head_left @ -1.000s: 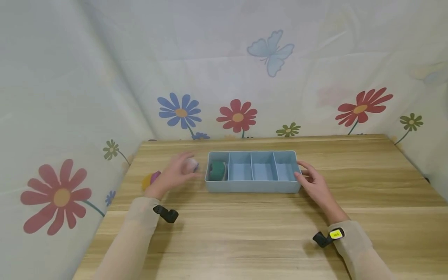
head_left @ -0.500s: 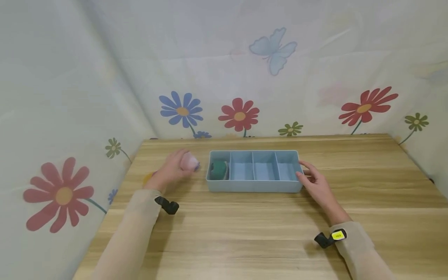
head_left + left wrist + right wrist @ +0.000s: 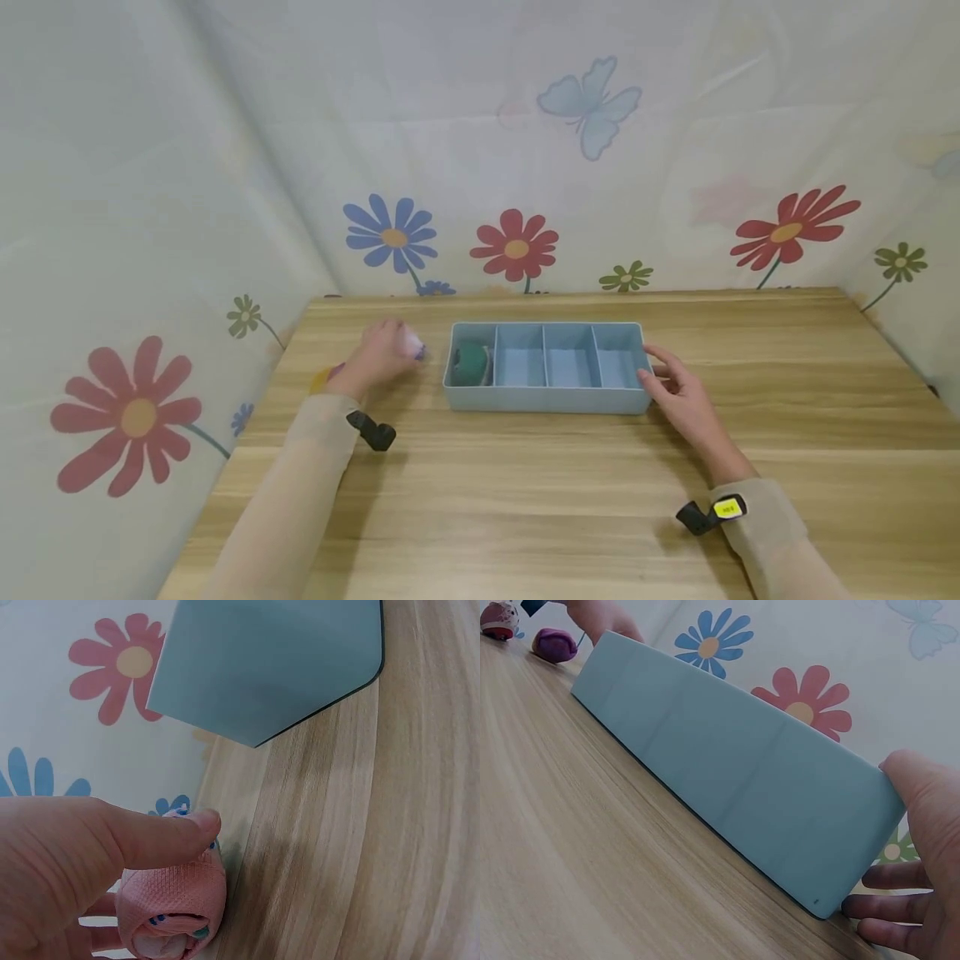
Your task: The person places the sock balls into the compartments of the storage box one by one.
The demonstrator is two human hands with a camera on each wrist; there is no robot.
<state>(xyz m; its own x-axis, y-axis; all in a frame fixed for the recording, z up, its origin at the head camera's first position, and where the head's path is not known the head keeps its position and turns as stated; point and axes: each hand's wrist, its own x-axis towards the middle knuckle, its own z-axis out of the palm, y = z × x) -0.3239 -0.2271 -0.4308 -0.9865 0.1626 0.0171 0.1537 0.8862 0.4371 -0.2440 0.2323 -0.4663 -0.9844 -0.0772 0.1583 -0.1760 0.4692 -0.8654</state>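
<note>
A balled-up pink sock (image 3: pixel 176 889) with blue and green details is in my left hand (image 3: pixel 378 358), the thumb across its top. In the head view the hand hides much of it, left of the light blue divided box (image 3: pixel 547 402). Inside the box's leftmost compartment lies a balled-up green sock (image 3: pixel 471 365). My right hand (image 3: pixel 686 408) touches the box's right end; its thumb is at the top corner, and in the right wrist view the other fingers (image 3: pixel 889 907) extend toward the end wall, low down.
Behind my left wrist, a yellow item (image 3: pixel 320 382) shows partly. The right wrist view has a purple balled-up sock (image 3: pixel 555 645) and a pink-and-red bundle (image 3: pixel 499 622) on the wooden table (image 3: pixel 525 500). A flowered cloth (image 3: pixel 450 125) hangs behind the table.
My left hand has gone from spread fingers around the pink sock to gripping it, and its wrist has shifted slightly right. The right hand stays at the box's end.
</note>
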